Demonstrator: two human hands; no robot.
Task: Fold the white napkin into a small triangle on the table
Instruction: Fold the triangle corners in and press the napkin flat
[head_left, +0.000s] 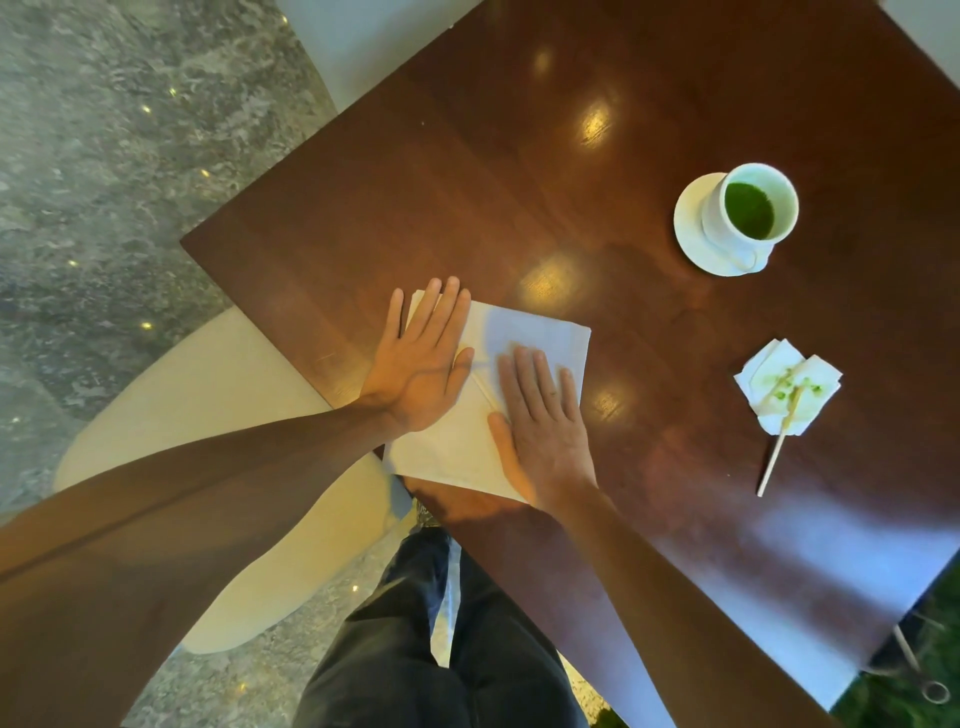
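While the white napkin lies at the table's near corner, we see both palms flat on it, fingers spread, gripping nothing: left hand at nine o'clock, right hand at five. A cup sits toward two o'clock.

**Likely a café or tea room**

Dark polished wood counter with a white cup of green matcha on a saucer. Stained paper napkin with wooden stir stick nearby. Cream upholstered chair, grey marble-look floor reflecting ceiling spotlights.
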